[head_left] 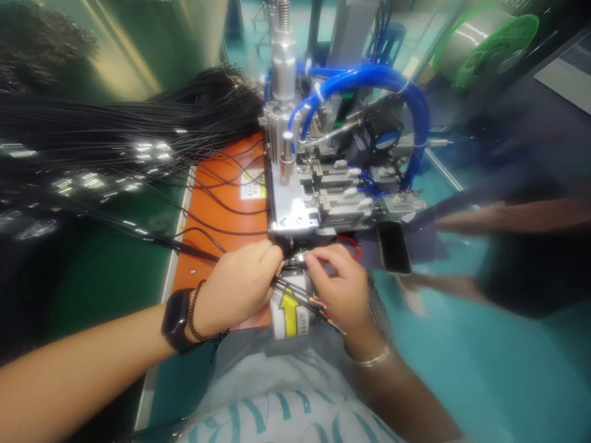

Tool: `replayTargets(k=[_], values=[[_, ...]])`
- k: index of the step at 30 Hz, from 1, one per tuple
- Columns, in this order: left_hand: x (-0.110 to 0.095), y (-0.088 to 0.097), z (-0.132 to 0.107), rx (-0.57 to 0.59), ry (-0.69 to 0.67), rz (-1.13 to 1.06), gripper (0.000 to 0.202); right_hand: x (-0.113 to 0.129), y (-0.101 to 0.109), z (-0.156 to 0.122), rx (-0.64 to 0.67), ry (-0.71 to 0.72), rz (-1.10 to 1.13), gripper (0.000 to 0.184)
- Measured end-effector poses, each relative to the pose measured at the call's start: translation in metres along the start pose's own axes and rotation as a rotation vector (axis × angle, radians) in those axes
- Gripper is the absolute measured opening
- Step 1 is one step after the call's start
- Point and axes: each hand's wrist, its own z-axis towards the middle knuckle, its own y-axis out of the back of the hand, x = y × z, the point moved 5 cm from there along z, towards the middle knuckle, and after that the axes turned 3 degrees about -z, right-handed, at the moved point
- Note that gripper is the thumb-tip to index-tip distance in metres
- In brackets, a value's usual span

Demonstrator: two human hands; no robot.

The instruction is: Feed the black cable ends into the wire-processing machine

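My left hand (244, 277) is closed around a few black cables (295, 286). Their stripped ends, with thin coloured and copper wires, stick out to the right below my right hand. My right hand (339, 286) pinches with thumb and forefinger at a cable end by the front of the machine (295, 212); small green and white wire strands show at the fingertips. Both hands are close together, just under the machine's metal front plate. A white label with a yellow arrow (290, 311) sits beneath the cables.
A large bundle of black cables (207, 104) lies at the left, some strands crossing the orange surface (221, 178). Blue air hoses (418, 117) arch over the machine. A phone (394, 247) lies to the right. A green-rimmed spool (489, 49) stands behind. Another person's blurred limbs (517, 215) show at right.
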Motion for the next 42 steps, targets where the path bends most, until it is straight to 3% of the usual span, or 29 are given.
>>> replayTargets(k=[7,13,15,19,26,30,42], values=[[-0.003,0.0,0.0,-0.016,-0.025,0.074,0.014,0.007,-0.005,0.0,0.065,0.071,-0.005,0.012],[-0.006,0.003,0.004,0.017,-0.149,0.145,0.017,0.014,-0.012,0.006,0.224,0.344,-0.225,0.018],[-0.005,0.003,0.004,0.053,-0.172,0.116,0.017,0.01,-0.012,0.008,0.23,0.359,-0.304,0.02],[-0.001,0.002,0.003,0.071,-0.161,0.034,0.03,-0.007,-0.008,0.011,0.189,0.139,-0.274,0.018],[-0.003,-0.004,-0.001,0.086,-0.175,-0.004,0.033,-0.032,-0.015,0.004,0.416,-0.346,0.171,0.014],[-0.005,-0.003,0.001,0.113,-0.187,-0.003,0.038,-0.033,-0.015,0.004,0.429,-0.402,0.277,0.012],[-0.007,-0.001,0.003,0.152,-0.201,0.053,0.037,-0.038,-0.02,0.006,0.301,-0.411,0.245,0.005]])
